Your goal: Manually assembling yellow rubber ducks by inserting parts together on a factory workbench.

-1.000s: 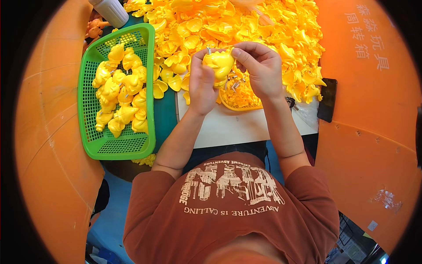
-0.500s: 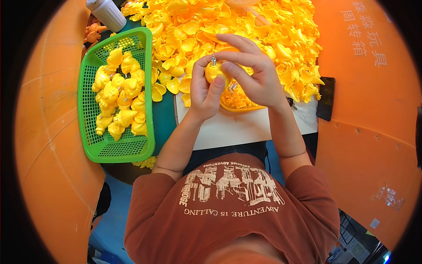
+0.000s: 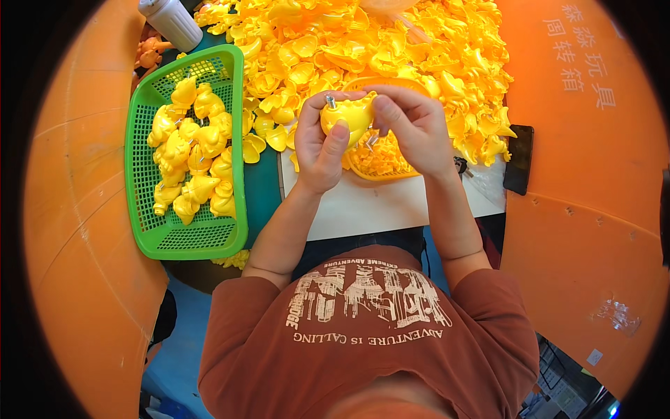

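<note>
Both hands close on one glossy yellow plastic duck-shaped toy piece (image 3: 349,114), held up just above the middle of the picture. The left hand (image 3: 319,150) takes it from seven o'clock, thumb laid up the piece's near face and fingers curled behind it. The right hand (image 3: 413,129) meets it from three o'clock, fingertips (image 3: 382,112) pinching its right edge, so each grip is shut on the same piece. A small grey metal stud (image 3: 331,102) sticks out of the piece at its eleven o'clock corner.

Directly beneath the hands, at five o'clock from the piece, sits a shallow round yellow dish (image 3: 380,162) filled with small yellow parts. It rests on a pale flat board (image 3: 370,209) on the tabletop.

Beyond the hands, from twelve to two o'clock, a big loose heap of yellow plastic shell halves (image 3: 391,49) spreads across the top of the view. At nine o'clock from the piece stands a green plastic mesh basket (image 3: 181,241) with assembled yellow ducks (image 3: 192,153) piled in its far half. At eleven o'clock, past the basket, lies a white ribbed plastic bottle (image 3: 171,21). A flat black phone-like slab (image 3: 518,159) lies at three o'clock, against a curved orange plastic wall (image 3: 593,209).
</note>
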The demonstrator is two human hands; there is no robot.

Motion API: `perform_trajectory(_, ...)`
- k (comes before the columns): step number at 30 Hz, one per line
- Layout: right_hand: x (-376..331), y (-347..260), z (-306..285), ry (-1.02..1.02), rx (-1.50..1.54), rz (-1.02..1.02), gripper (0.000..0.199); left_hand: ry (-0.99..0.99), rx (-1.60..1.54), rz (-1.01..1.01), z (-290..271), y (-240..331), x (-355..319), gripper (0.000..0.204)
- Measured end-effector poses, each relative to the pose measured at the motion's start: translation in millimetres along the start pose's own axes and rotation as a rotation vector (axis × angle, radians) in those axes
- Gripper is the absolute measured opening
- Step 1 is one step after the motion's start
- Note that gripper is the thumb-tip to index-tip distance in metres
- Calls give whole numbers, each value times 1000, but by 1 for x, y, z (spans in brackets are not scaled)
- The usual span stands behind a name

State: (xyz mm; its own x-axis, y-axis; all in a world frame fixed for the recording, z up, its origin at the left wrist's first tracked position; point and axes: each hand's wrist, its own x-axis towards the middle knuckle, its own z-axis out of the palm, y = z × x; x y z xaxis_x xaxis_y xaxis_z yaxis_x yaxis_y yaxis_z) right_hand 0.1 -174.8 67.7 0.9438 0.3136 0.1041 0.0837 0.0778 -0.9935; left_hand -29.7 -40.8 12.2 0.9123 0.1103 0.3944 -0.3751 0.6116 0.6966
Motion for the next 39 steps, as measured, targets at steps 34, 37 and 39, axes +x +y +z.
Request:
perform_trajectory(34, 2, 18, 10, 4, 307, -9, 38, 113, -64, -5, -2, -5, 2, 39)
perform_trajectory(37, 3, 12, 20, 22, 326, 48, 46, 205, -206, -103, 0, -1, 4, 39)
perform_trajectory(39, 1, 10, 26, 5, 352, 80, 49, 219, -182, -128, -1, -1, 4, 43)
